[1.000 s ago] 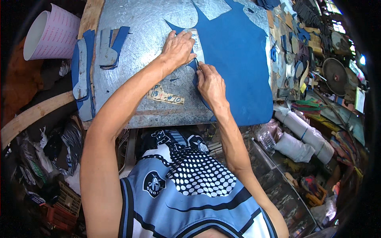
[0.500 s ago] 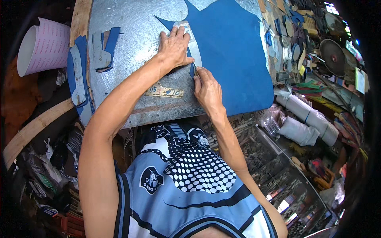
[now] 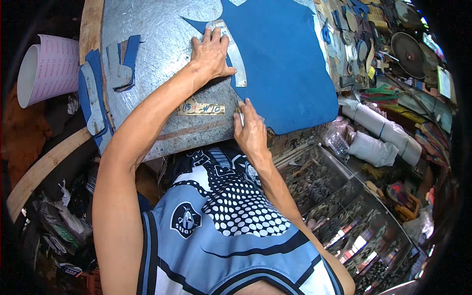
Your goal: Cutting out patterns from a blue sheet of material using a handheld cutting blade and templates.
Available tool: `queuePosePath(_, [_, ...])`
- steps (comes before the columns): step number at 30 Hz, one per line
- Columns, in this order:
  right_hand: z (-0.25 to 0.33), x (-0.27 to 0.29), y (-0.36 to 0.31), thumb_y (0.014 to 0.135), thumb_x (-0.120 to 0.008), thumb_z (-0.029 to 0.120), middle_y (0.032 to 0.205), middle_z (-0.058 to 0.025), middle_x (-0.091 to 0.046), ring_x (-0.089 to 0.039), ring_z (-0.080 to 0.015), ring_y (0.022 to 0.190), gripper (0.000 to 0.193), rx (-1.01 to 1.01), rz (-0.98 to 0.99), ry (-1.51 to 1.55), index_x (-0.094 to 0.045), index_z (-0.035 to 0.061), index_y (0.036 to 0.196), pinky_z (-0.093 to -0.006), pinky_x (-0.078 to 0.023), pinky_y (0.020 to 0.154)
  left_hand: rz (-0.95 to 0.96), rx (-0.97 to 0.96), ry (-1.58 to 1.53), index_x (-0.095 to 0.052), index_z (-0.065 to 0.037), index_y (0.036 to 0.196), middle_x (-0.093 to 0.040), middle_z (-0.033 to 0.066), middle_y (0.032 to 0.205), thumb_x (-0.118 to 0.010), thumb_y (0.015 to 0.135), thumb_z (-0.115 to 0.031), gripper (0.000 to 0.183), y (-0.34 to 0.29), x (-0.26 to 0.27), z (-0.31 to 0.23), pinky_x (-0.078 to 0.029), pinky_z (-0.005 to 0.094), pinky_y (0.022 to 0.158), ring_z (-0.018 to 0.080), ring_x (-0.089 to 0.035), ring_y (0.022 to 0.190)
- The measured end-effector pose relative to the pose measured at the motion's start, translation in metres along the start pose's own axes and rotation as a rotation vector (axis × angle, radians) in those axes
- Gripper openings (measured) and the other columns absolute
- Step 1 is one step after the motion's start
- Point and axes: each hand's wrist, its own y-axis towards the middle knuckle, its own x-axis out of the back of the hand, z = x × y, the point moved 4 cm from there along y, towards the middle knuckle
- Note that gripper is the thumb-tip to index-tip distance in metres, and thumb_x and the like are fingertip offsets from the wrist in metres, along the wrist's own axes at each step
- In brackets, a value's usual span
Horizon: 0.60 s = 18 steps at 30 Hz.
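Observation:
A large blue sheet, perhaps leather or synthetic, lies on a scratched metal work surface. A curved pale metal template rests along its cut left edge. My left hand presses down on the template, fingers spread and thumb stretched toward its near end. My right hand is closed round a slim knife, its thin tip pointing away from me. That hand is at the near edge of the surface, below the template and apart from it, beside the sheet's lower left edge.
Cut blue pieces with grey templates lie at the left, with more blue strips by the edge. A labelled strip is stuck to the surface. A white roll stands left. Wrapped rolls and a glass-topped case are at right.
My right hand has drawn the knife toward me, away from the template's edge, baring the template's near end. My left hand keeps its hold-down place on the template.

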Motion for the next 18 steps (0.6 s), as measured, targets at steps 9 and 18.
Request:
queuePosePath(9, [0.004,0.009,0.004,0.086,-0.061,0.006,0.103,-0.0171,-0.057,-0.059,-0.0365,0.094,0.033,0.102,-0.070,-0.108,-0.059,0.0100,0.119,-0.0476,-0.050,0.079,0.080,-0.013,0.044,-0.053,0.002,0.129,-0.042,0.0256,0.142,-0.081,0.064,-0.058,0.093,0.005,0.012,-0.007,-0.036,0.0616,0.102,0.0451,-0.036,0.136])
queuePosePath(18, [-0.003,-0.004,0.030,0.085,-0.056,0.006,0.098,-0.0213,-0.055,-0.058,-0.0402,0.090,0.050,0.068,0.061,-0.247,-0.050,0.0117,0.135,-0.0511,-0.051,0.077,0.096,0.031,0.043,-0.057,0.000,0.125,-0.049,0.0231,0.134,-0.083,0.061,-0.055,0.089,0.014,0.017,-0.009,-0.041,0.0580,0.097,0.0425,-0.044,0.128])
